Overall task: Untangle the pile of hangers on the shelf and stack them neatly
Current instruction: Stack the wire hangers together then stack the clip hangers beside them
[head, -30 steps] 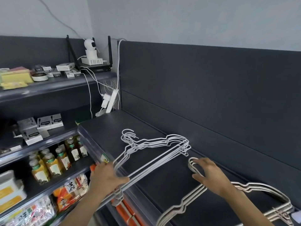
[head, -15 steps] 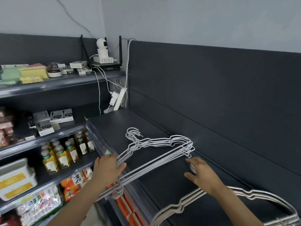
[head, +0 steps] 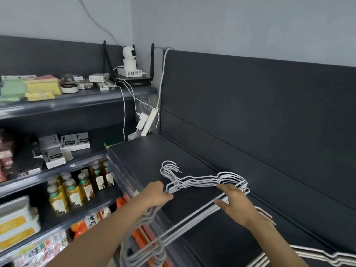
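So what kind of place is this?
Probably a small shop. Dark shelves hold rows of drink bottles, small boxed goods and bright snack packets, like stock set out for sale. A security camera sits up top.

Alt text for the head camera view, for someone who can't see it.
Two hands are on a stack of white wire hangers on a dark shelf: the left hand grips it near the hooks, the right hand rests flat on its far end; more hangers lie at lower right.
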Available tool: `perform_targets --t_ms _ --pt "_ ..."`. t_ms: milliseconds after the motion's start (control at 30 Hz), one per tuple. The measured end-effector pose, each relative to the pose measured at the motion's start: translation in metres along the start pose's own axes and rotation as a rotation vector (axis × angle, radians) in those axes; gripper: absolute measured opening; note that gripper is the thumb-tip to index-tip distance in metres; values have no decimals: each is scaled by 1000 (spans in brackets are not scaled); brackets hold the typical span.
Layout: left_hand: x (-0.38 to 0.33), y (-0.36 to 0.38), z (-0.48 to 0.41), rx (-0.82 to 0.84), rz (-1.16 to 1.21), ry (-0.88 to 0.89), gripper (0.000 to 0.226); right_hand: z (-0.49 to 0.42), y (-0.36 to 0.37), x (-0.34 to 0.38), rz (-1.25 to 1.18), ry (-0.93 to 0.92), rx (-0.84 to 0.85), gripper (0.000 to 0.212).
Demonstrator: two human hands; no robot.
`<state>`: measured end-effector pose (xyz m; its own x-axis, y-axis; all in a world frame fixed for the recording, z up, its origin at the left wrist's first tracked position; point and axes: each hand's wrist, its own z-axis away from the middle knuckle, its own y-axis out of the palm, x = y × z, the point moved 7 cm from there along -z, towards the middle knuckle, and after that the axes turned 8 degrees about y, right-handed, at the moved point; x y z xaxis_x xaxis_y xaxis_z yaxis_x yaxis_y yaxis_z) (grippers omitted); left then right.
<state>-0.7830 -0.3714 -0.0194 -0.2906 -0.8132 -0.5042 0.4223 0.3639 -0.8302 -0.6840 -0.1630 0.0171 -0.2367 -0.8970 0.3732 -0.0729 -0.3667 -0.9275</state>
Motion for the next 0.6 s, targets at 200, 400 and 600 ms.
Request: perform_targets --t_ms 200,400,600 --pt "1 18 -38 111 23 48 29 -31 24 22 16 131 21 54" --pt "0 21 -48 86 -62 64 19 -46 36 25 22 218 34 53" --pt "6 17 -58 54 -45 64 12 -58 36 27 44 204 30 50"
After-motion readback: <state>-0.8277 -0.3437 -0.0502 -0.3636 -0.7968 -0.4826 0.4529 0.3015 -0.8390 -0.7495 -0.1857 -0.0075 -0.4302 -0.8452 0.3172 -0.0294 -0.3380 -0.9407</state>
